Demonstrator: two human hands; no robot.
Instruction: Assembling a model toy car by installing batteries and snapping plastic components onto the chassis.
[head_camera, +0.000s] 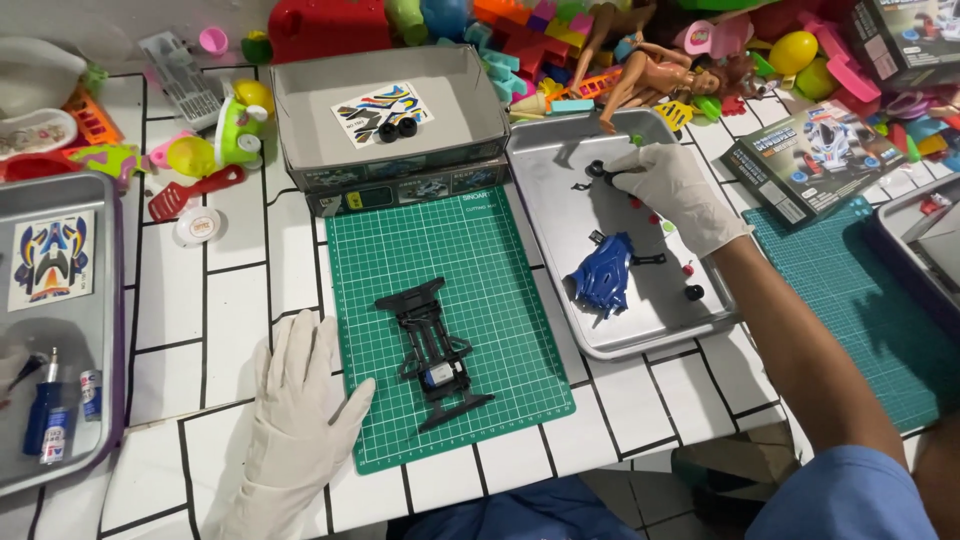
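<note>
Metal tray (540, 170) holds blue car shell (600, 275) — right hand (675, 190) pinches black part (597, 172); left hand (300, 395) flat, empty.

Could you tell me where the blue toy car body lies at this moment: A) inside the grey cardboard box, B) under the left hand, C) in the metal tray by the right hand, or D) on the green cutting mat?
C: the blue car body lies in the metal tray, just below the gloved right hand.
</note>
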